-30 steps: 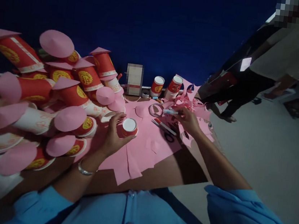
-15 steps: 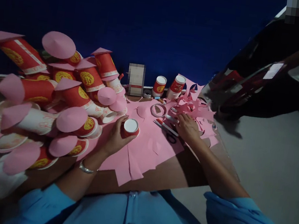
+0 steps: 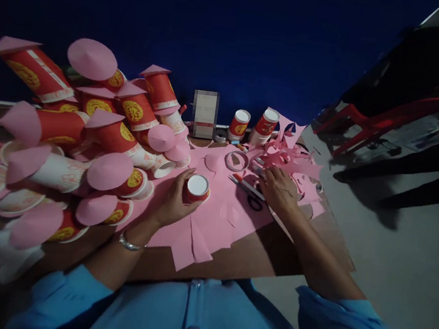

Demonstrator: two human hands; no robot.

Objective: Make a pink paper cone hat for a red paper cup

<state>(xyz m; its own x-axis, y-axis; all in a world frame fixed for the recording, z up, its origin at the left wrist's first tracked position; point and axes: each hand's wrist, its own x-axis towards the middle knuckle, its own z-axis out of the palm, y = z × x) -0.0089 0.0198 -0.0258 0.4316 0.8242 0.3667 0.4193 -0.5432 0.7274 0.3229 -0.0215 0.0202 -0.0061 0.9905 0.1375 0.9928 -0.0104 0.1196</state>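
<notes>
At left, paper cups [image 3: 62, 126], many capped with pink cones [image 3: 111, 171], are heaped on the bench [image 3: 233, 262]. Just right of the heap is the left hand [image 3: 175, 202], its fingers curved around a red cup [image 3: 198, 185] from the left, thumb on the near side. The cup appears to stand on pink paper [image 3: 211, 233], long axis near vertical, white end up. It lies between the hands; the left is nearer, in contact. Beyond it to the right is a tape ring [image 3: 228, 166], then an orange-ended pen [image 3: 238, 177] and black-handled scissors [image 3: 255, 203]. The right hand [image 3: 281, 191] is palm down, fingers bent, well apart from the cup, which lies leftward and slightly nearer the body. Those fingertips sit beside pale markers [image 3: 257, 171]; whether they grip anything cannot be told. Pink offcuts [image 3: 290, 160] lie beyond.
</notes>
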